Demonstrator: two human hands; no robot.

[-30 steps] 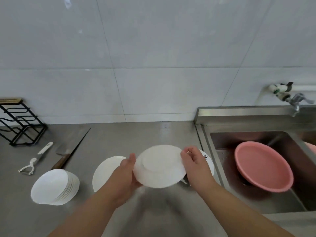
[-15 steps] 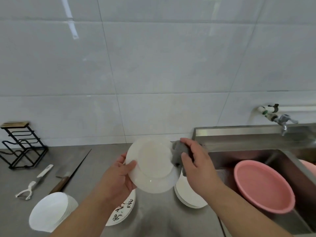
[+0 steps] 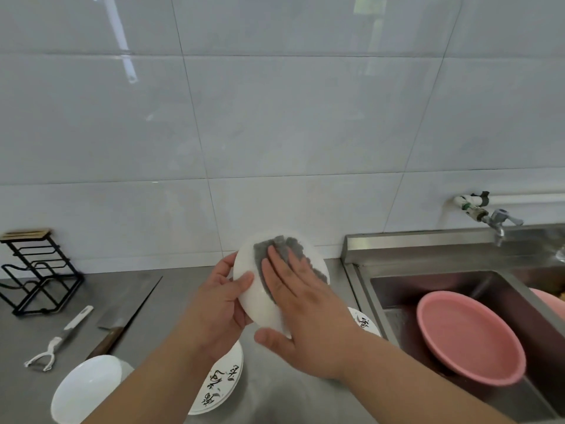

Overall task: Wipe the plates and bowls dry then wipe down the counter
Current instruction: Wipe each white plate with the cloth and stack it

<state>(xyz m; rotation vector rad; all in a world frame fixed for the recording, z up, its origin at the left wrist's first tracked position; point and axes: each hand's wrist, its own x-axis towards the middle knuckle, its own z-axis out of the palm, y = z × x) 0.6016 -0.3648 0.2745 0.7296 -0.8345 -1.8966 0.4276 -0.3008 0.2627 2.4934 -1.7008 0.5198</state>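
Drying step: left hand (image 3: pixel 224 293) grips the tilted plate (image 3: pixel 260 301) by its rim; right hand (image 3: pixel 301 304), fingers straight, presses the cloth (image 3: pixel 284 246) on it; next, probably rubbing round.

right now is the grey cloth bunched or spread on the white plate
Spread flat: the grey cloth lies open across the round white plate, pressed under the flat right hand.

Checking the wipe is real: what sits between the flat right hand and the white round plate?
In the head view, a grey cloth lies pressed between the right hand and the white round plate.
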